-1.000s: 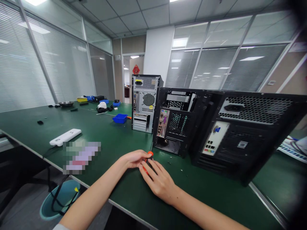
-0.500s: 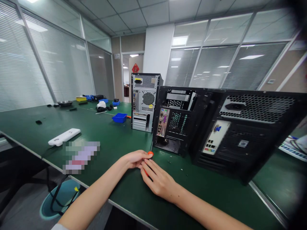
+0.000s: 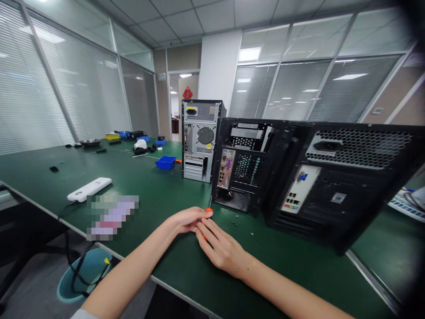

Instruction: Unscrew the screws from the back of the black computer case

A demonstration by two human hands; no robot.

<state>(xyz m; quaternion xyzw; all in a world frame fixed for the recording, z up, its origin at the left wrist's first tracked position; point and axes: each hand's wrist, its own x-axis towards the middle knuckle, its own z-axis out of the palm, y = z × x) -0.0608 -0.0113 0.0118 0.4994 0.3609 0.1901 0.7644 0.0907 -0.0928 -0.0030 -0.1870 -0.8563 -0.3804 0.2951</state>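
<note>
Both hands are closed around a screwdriver point(image 3: 209, 210) with an orange-red handle. Its thin metal shaft points away from me, towards the lower left corner of the middle computer case point(image 3: 239, 166); whether the tip touches anything cannot be made out. My left hand point(image 3: 191, 220) grips the front of the handle, thumb along it. Just behind, my right hand point(image 3: 217, 246) wraps the rear of the handle, and a bit of red shows between its fingers. Most of the handle is hidden by the fingers. A few small screws or bits point(image 3: 236, 219) lie right of the hands.
A silver-backed computer case point(image 3: 201, 141) stands behind, and a large black case point(image 3: 338, 186) at right. On the green table point(image 3: 159, 186) are a blue tray point(image 3: 166, 162), a white power strip or similar device point(image 3: 89, 189) and a blurred-out item point(image 3: 113, 217). A teal bin point(image 3: 63, 283) stands below.
The hands keep their hold on the screwdriver and have barely moved. Slightly more of its shaft shows beyond the fingers. The view has shifted a little.
</note>
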